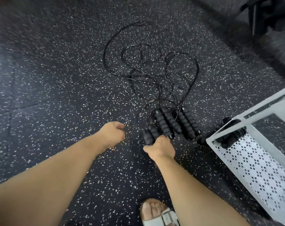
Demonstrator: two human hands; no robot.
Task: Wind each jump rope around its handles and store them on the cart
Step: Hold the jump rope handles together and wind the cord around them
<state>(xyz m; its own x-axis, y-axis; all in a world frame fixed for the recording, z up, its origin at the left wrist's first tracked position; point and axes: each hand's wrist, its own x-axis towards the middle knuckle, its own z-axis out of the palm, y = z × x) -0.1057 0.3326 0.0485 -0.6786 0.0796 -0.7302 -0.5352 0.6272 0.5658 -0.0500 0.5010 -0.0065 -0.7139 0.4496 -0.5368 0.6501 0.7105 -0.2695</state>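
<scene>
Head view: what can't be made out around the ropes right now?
Head view:
- Cords: tangled; which ends pair up is unclear.
- Right hand: fingers hidden under it, on a handle.
- Cart: cut off by the right edge.
- Dark frame, top right: blurred.

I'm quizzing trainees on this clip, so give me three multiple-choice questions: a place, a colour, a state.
1. Where do the rope cords lie? A on a bench B on the floor C on a chair
2. The cart is: A white B red C yellow
3. The right hand: A lies flat B grips a handle C grips the cart
Answers: 1 B, the cords loop over the speckled floor. 2 A, its frame and shelf are white. 3 B, it clasps a black handle.
</scene>
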